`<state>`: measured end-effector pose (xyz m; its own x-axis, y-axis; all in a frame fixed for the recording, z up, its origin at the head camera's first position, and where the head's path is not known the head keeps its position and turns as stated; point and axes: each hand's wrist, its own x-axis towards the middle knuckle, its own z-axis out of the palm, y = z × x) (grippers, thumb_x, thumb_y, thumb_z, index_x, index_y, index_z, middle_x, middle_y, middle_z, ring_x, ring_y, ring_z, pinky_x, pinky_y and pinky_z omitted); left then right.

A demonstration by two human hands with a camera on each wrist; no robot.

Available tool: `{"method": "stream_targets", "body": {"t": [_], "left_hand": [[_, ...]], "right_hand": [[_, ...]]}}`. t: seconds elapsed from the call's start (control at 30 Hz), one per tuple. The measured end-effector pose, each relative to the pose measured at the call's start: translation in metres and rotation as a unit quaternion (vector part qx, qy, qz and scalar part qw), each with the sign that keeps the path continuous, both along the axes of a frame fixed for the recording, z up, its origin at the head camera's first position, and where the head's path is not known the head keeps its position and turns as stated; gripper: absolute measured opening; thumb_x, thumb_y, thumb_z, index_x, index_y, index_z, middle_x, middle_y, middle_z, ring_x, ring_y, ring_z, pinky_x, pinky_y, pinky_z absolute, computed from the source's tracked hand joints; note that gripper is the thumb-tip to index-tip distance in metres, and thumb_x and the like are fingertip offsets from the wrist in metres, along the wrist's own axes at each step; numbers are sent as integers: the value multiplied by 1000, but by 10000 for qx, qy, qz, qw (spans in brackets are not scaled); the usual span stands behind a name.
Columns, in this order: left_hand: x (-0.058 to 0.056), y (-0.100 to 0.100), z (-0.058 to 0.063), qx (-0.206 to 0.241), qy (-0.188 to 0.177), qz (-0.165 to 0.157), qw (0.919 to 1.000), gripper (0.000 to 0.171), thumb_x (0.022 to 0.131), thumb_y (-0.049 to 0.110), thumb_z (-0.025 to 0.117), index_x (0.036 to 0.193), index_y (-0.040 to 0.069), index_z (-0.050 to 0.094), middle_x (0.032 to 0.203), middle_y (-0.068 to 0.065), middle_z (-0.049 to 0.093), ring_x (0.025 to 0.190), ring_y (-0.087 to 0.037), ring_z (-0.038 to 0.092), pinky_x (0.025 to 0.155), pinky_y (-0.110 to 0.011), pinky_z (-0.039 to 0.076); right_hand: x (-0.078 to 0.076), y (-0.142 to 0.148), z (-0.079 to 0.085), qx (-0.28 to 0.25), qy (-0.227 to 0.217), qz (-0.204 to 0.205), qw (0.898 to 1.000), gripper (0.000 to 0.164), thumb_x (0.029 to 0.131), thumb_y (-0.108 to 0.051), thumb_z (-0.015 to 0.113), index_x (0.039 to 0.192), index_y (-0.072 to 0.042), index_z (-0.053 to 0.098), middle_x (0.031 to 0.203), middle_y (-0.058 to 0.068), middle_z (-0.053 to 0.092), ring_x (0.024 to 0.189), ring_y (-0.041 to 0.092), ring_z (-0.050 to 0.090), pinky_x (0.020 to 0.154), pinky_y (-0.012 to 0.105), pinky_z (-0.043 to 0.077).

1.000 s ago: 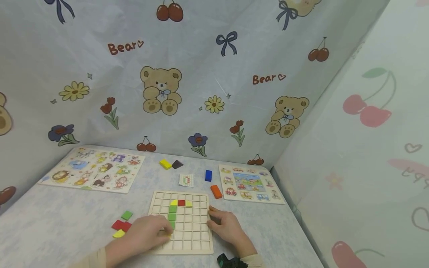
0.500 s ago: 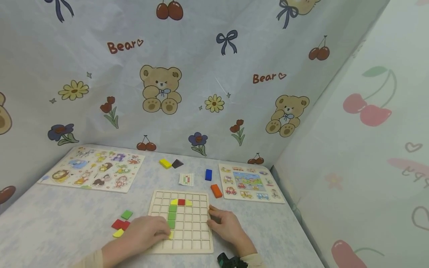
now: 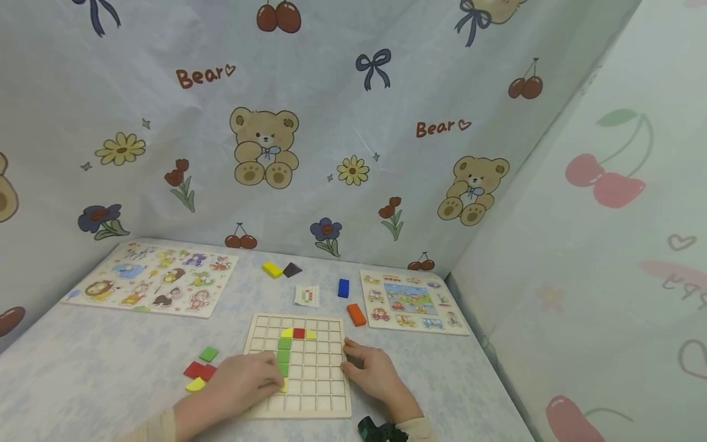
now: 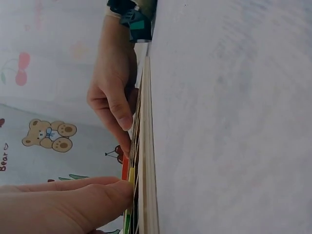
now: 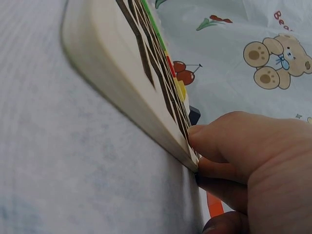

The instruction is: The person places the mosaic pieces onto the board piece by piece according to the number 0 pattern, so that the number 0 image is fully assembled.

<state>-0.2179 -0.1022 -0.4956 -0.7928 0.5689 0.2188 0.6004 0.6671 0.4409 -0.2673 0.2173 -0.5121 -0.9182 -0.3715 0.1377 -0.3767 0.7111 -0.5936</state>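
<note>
Grid board (image 3: pixel 317 393), one, pale and wood-like, flat on the table (image 3: pixel 442 380) before the person; likely stiff, fairly light and apt to slide, best steadied by its rim. Right hand (image 3: pixel 372 368): grips the board's right edge, thumb on the face, fingers against the side. Left hand (image 3: pixel 243 380): pinches a yellow piece (image 3: pixel 284 385) between thumb and fingers at the cell below three green tiles (image 3: pixel 284 356); whether it lies fully down is hard to tell, the fingertips covering much of it. The piece is thin, probably light, rigid and smooth, not readily broken; it is best taken by opposite edges. Above the green tiles, one red tile (image 3: pixel 299 333) set between two yellow tiles (image 3: pixel 312 334). Loose on the table, left of the board: one green square (image 3: pixel 209 354), red pieces (image 3: pixel 199 371), one yellow rounded piece (image 3: pixel 196 385).
</note>
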Motion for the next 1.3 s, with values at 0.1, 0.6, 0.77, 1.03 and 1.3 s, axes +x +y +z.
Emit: {"method": "stream_targets", "body": {"t": [0.1,0.6,0.77,1.03,1.3], "left_hand": [[0,-3,2,-45,35,192,9998,10,90,30,79,94,39,79,90,27,59,76,8,53,64,-21,47],[-19,-110,29,-199,-1353,3142,9394,40,87,36,81,118,13,72,100,-1,72,80,-16,60,65,-38,49],[-24,-111,11,-299,-1592,3023,9394,41,81,46,83,105,15,72,93,2,69,81,-17,59,70,-41,51],[-25,-101,7,-369,-1310,2985,9447,40,81,35,85,112,12,73,105,-4,74,93,-24,68,77,-50,55],[-19,-91,12,-216,-1178,2783,9530,25,82,35,85,102,24,76,105,3,75,90,-16,66,70,-41,52]], "right_hand": [[0,0,1,24,0,-2,10000,43,94,-27,72,132,-7,69,144,3,62,133,29,59,107,52,48],[-1,0,0,214,81,-84,9997,43,93,-27,73,131,-8,70,142,2,63,131,28,61,105,51,49],[-1,-1,0,191,63,-90,9998,43,93,-27,73,130,-7,70,142,2,64,132,28,61,106,51,49],[1,-3,2,120,15,-118,9999,42,92,-26,74,130,-6,70,142,2,64,131,29,61,106,52,49],[1,-1,2,160,98,-59,9998,42,93,-27,73,130,-7,70,142,1,63,131,28,61,105,51,49]]}}
